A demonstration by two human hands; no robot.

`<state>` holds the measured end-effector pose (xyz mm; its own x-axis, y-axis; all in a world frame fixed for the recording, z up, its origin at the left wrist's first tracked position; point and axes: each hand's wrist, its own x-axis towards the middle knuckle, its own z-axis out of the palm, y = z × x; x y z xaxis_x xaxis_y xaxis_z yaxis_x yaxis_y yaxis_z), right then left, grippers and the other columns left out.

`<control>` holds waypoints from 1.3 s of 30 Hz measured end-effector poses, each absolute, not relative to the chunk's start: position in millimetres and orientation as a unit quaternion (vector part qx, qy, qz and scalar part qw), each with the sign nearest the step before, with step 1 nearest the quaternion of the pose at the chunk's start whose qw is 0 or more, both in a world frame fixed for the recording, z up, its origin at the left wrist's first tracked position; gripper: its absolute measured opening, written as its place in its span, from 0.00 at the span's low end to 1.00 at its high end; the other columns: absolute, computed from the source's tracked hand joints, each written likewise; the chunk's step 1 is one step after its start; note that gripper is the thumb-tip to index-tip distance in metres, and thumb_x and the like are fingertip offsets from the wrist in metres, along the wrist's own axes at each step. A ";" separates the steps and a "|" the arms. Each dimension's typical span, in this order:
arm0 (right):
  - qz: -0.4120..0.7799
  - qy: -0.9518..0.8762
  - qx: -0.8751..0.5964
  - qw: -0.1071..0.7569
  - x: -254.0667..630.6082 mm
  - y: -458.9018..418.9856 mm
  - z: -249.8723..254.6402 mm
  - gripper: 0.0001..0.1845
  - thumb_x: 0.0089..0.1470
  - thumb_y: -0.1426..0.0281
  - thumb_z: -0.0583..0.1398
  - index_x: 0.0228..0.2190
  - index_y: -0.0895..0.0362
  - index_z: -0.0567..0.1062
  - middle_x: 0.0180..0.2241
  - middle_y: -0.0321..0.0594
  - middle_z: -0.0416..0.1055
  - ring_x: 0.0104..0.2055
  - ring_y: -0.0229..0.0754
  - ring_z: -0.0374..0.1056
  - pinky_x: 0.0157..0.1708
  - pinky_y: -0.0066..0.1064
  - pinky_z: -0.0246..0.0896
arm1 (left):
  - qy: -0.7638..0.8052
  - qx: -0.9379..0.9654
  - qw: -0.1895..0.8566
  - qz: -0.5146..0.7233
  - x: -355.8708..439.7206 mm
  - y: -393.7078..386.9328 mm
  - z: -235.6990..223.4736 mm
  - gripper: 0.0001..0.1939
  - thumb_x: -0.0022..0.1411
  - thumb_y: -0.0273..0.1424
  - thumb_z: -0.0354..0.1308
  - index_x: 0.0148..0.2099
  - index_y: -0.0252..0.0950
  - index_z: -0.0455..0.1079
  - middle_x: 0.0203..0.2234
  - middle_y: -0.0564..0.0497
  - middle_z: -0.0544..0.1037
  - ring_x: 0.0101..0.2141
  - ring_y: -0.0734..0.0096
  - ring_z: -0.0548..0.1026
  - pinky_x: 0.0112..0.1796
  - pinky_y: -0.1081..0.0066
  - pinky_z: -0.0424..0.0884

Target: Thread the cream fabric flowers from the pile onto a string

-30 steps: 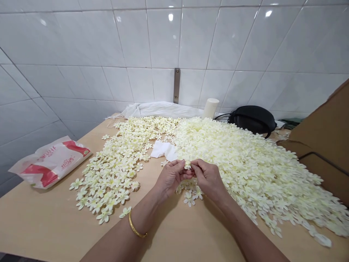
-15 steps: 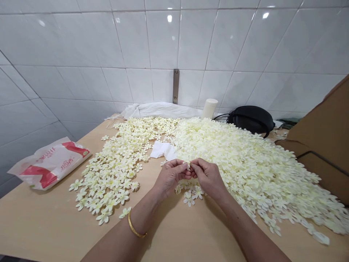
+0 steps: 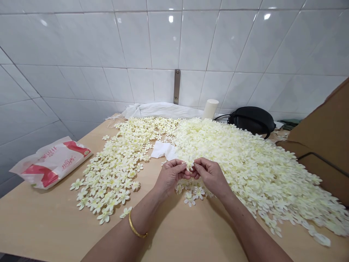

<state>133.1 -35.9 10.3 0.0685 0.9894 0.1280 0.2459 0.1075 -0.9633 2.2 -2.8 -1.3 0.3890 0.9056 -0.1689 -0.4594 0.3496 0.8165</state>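
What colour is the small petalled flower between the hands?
Pale yellowish white; the small petalled flower shows best in the head view.

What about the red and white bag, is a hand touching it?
No, the left hand and right hand are both at a small flower, well apart from the bag.

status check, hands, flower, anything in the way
Left hand and right hand pinching one pale flower between fingertips. Loose flowers close below, small white sheet just beyond. No obstruction seen.
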 end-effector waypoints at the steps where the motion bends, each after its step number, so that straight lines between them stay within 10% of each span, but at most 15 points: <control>1: 0.374 -0.565 -0.554 0.485 134.0 -35.7 10.4 0.10 0.48 0.66 0.54 0.23 0.59 0.69 0.21 0.36 0.68 0.23 0.37 0.67 0.24 0.28 0.63 | 0.325 0.353 0.749 0.457 2.0 -2.5 -1.4 0.11 0.39 0.29 0.64 0.23 0.30 0.66 0.13 0.54 0.70 0.17 0.78 0.69 0.23 0.76 0.68; 16: 0.215 -0.639 -0.589 0.446 132.8 -35.9 5.6 0.10 0.50 0.70 0.50 0.25 0.58 0.70 0.20 0.37 0.69 0.21 0.37 0.66 0.22 0.27 0.61 | 0.365 0.535 0.590 0.482 4.5 -12.6 0.9 0.13 0.48 0.29 0.52 0.39 0.39 0.60 0.14 0.62 0.62 0.13 0.80 0.63 0.17 0.78 0.60; 39: 0.090 -0.692 -0.597 0.395 129.3 -37.8 3.4 0.12 0.52 0.72 0.48 0.25 0.58 0.69 0.20 0.38 0.67 0.22 0.37 0.63 0.24 0.26 0.55 | 0.396 0.590 0.528 0.466 6.1 -13.2 -5.1 0.06 0.50 0.32 0.52 0.26 0.35 0.66 0.14 0.58 0.62 0.15 0.80 0.61 0.18 0.78 0.58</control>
